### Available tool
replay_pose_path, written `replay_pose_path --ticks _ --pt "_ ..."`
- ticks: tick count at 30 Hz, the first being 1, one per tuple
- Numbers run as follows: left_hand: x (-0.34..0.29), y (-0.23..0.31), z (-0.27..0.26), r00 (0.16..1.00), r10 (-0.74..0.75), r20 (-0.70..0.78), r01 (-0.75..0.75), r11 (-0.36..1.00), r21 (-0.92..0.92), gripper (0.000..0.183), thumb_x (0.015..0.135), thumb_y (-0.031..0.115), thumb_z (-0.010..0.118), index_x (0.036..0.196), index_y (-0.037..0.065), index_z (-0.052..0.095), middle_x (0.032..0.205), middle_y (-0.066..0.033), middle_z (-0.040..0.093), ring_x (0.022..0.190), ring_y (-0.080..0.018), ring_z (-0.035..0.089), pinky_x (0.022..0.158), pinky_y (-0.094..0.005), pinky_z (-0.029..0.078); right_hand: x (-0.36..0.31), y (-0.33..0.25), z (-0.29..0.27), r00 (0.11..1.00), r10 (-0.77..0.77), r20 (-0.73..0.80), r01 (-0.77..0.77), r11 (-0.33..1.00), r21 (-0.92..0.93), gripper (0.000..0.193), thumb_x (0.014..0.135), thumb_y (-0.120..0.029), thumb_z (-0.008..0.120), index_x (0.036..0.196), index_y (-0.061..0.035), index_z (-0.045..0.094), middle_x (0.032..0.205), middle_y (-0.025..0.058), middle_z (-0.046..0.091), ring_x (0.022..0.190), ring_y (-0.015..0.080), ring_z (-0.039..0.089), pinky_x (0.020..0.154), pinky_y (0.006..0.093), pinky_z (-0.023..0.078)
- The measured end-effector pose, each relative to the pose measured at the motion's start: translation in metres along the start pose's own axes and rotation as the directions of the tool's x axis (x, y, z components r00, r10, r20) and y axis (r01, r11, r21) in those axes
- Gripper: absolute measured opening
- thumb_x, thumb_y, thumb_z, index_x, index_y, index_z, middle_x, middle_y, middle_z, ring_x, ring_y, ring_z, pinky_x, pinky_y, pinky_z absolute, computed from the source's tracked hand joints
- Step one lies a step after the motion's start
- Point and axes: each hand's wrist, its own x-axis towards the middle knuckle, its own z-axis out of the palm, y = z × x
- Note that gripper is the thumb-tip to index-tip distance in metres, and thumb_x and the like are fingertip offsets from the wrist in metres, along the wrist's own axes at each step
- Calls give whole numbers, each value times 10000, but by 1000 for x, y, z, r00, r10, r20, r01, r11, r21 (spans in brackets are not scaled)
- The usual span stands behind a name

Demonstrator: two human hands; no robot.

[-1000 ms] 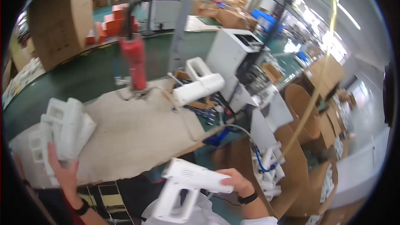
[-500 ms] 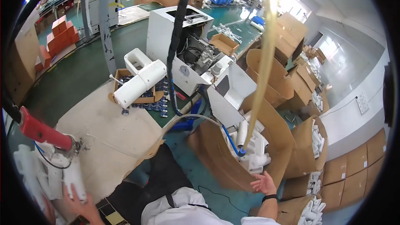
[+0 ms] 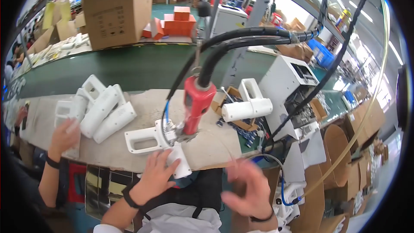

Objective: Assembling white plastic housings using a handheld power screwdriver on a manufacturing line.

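On the bench, my left hand [image 3: 156,174] is on a white plastic housing [image 3: 182,167] with a looped handle, its fingers and thumb against the body. A red hanging power driver [image 3: 197,105] stands upright over this housing, its lower end by the handle joint. Blurred by motion, my right hand [image 3: 250,187] hangs over the bench's front edge with thumb and fingers apart and nothing visible in it. Several more white housings [image 3: 102,111] lie piled to the left. Beside that pile is a co-worker's hand [image 3: 64,138].
Another white housing [image 3: 247,108] rests on a small cardboard box at the right, near blue-black small parts [image 3: 243,136]. Beyond it stands an opened white machine [image 3: 280,86]. Cartons with white parts line the right. A green conveyor belt [image 3: 168,62] runs behind the bench; cables hang overhead.
The view has swung left, bringing the driver and bench to the middle. My right hand has moved from beside the carton of white parts to the bench edge. My left hand stays at a housing.
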Motion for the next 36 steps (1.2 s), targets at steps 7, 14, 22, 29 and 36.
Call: replay_pose_path --ticks 7,14,22,29,36 --pt "65 -32 7 889 245 387 -325 932 158 760 568 440 809 1252 205 574 1258 -105 533 1285 -334 401 1075 -573 256 176 57 83 974 194 -118 -157 951 268 601 776 -95 734 1291 11 443 1178 125 581 1017 187 594 856 301 477" --pt "93 -83 6 966 -150 208 91 959 270 640 622 543 727 1073 97 643 1099 -129 587 1096 -298 526 964 -484 373 182 52 86 880 196 -432 101 812 575 238 831 -44 656 1047 21 580 811 37 614 689 84 587 622 238 479" --pt "100 -79 -1 923 -254 290 196 957 212 600 625 526 718 1014 74 653 1004 -115 631 1000 -280 601 899 -419 426 188 47 116 865 132 -484 68 925 374 92 850 -53 640 857 30 603 601 30 569 479 76 526 447 214 410" --pt "92 -77 -8 954 -240 178 214 965 149 538 640 487 713 976 71 655 960 -88 645 942 -246 629 840 -393 449 195 53 135 874 138 -467 47 931 362 82 859 -41 617 855 30 576 600 35 570 471 88 529 440 215 407" --pt "90 -91 9 968 -182 170 155 975 161 584 646 533 714 1014 83 660 981 -125 653 917 -262 605 829 -355 415 192 79 158 893 137 -429 7 948 317 70 860 -43 612 849 17 577 619 28 581 486 84 535 460 224 426"
